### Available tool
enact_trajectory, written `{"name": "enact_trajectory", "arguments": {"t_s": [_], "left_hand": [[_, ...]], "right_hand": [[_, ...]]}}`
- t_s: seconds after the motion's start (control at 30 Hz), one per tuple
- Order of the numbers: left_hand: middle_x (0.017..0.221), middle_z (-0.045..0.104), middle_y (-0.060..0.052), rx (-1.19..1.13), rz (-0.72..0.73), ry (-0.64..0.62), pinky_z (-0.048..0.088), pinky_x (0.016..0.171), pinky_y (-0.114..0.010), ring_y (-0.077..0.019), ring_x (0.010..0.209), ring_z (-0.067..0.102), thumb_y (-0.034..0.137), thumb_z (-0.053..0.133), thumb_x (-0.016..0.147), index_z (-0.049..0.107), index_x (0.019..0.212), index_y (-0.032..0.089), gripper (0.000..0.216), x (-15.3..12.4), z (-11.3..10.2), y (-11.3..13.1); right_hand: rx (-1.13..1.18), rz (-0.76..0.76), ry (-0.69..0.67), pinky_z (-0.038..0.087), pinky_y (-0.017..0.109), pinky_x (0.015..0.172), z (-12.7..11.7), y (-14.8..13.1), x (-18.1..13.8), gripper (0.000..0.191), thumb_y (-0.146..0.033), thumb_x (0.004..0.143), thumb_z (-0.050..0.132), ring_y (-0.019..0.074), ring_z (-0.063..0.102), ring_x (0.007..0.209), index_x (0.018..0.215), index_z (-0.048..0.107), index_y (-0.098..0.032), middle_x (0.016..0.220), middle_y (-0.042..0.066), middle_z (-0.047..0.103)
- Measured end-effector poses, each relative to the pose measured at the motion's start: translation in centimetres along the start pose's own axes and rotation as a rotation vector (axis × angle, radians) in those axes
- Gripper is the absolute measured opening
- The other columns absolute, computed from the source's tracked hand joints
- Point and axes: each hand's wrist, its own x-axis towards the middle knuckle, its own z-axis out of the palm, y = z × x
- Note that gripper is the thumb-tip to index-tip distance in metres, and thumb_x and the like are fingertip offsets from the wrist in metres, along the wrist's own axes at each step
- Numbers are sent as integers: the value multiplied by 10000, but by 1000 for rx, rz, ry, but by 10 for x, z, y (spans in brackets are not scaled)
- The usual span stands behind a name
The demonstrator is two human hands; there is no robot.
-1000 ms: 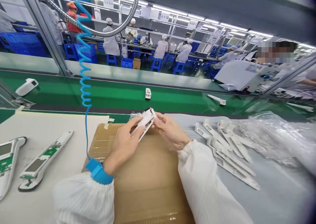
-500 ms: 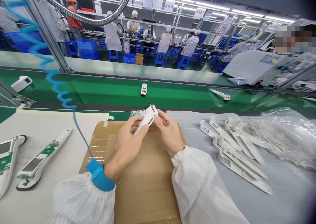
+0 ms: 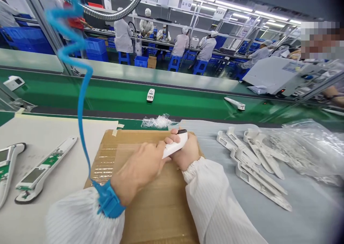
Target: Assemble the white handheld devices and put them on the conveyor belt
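Both my hands grip one white handheld device point(image 3: 176, 147) with a black end, held above a brown cardboard sheet point(image 3: 161, 204). My right hand point(image 3: 188, 152) is wrapped round its wider, black-tipped end, fingers curled over the casing. At the narrow end, my left hand point(image 3: 142, 165) is closed on it, with the fingertips partly hidden. A blue wrist strap point(image 3: 110, 200) with a coiled cord circles my left wrist. Two similar devices with exposed green circuit boards, one of them a long handle-shaped unit point(image 3: 44, 170), lie to the left on a pale sheet.
White plastic shells point(image 3: 258, 168) lie in a pile at right, beside a clear plastic bag point(image 3: 314, 150) of small parts. Crumpled clear film point(image 3: 158, 121) sits behind the cardboard. Several devices ride on the green conveyor belt point(image 3: 188, 104). The blue cord point(image 3: 80, 104) hangs at left.
The device has turned over and moved right and down, so its smooth white side now shows. My right hand now wraps round it. Items on the belt have shifted slightly left in view.
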Motion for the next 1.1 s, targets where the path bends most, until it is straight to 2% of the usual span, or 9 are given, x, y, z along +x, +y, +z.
{"name": "enact_trajectory", "arguments": {"t_s": [0.07, 0.17, 0.3, 0.5, 0.6, 0.7, 0.83, 1.0, 1.1], "left_hand": [[896, 719, -91, -56, -67, 34, 472, 648, -354, -302, 798, 679, 457, 523, 945, 639, 1130, 209, 330, 0, -5, -7], [1040, 716, -59, -117, -115, 252, 495, 736, -344, -279, 941, 672, 525, 618, 881, 585, 1225, 246, 444, 1, -8, -12], [1286, 632, -40, -117, -38, 482, 501, 865, -359, -247, 1107, 621, 507, 528, 948, 501, 1333, 267, 454, 2, -2, -3], [1230, 650, -91, -29, 35, 590, 505, 862, -382, -261, 1087, 630, 390, 374, 1026, 567, 1243, 195, 350, 5, 6, 9], [1274, 631, -77, -119, 41, 543, 493, 895, -393, -261, 1122, 612, 380, 409, 1014, 527, 1298, 224, 345, 5, 4, 3], [1232, 662, -69, -222, -45, 311, 495, 857, -392, -279, 1089, 628, 419, 508, 959, 533, 1299, 249, 381, 4, -9, -21], [842, 723, -63, -442, -212, 50, 480, 612, -288, -204, 702, 659, 470, 531, 912, 632, 1042, 180, 333, 13, -50, -79], [1001, 708, -119, -383, -570, 323, 485, 656, -253, -169, 756, 662, 240, 520, 896, 515, 1212, 105, 344, 60, -106, -148], [1075, 676, -186, -256, -712, 409, 471, 846, -322, -282, 1044, 638, 226, 574, 851, 553, 1125, 53, 325, 99, -118, -169]], "right_hand": [[-45, 36, -112, 497, 268, 573, -1, 0, 0, 488, -509, 993, 349, 138, 543, 533, 678, 549, -194, 488, -28, 471], [-122, 14, -317, 542, 303, 781, -2, 8, 2, 404, -510, 987, 425, 165, 648, 809, 826, 612, -191, 758, 12, 638], [-227, -49, -348, 549, 343, 877, -4, 24, 3, 307, -484, 936, 560, 198, 655, 941, 918, 659, -194, 891, 46, 682], [-295, -178, -417, 525, 374, 973, -4, 32, 1, 201, -414, 842, 684, 224, 624, 1082, 881, 689, -216, 947, 53, 705], [-310, -163, -395, 521, 404, 976, -4, 29, 3, 267, -467, 827, 688, 245, 622, 1088, 898, 685, -210, 966, 66, 704], [-344, -212, -320, 509, 415, 989, -8, 25, 11, 342, -539, 826, 674, 240, 635, 1046, 908, 671, -207, 973, 61, 694], [-540, -435, -124, 512, 389, 971, -18, 19, 24, 424, -582, 791, 705, 203, 639, 1003, 1008, 657, -221, 1125, 55, 674], [-807, -532, -100, 524, 361, 807, -30, 9, 32, 496, -634, 803, 652, 192, 628, 916, 1085, 633, -227, 1157, 78, 672], [-897, -555, -85, 504, 363, 793, -36, 8, 35, 500, -646, 821, 615, 194, 611, 888, 1087, 618, -223, 1112, 83, 679]]}}
